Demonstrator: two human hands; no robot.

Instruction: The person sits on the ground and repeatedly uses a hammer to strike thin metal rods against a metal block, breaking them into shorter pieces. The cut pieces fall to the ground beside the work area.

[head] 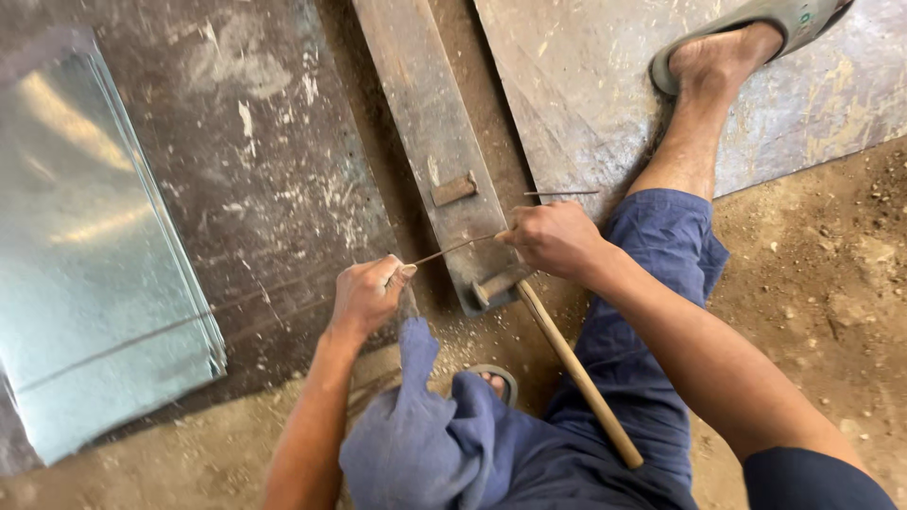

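Wire held taut across steel bar, hammer parked underneath.

Sat low on dirt floor (812, 283), beside stack of shiny sheets (85, 264) and dark plate (274, 161). Long steel bar (425, 132) lay between the legs, sandalled foot (727, 57) on a second plate. Hammer (576, 373) rested with head against bar's near end, handle across blue trousers. Left hand (364, 295) closed in a fist, thumb and fingers pinching one end of thin wire (453, 249); right hand (556, 238) curled tight round the other end, over the bar. Likely trouble: wire slipping through either grip and whipping toward face or fingers; stub poking past right fist jabbing skin; unheld hammer rolling off leg; sheet edges near left forearm cutting.
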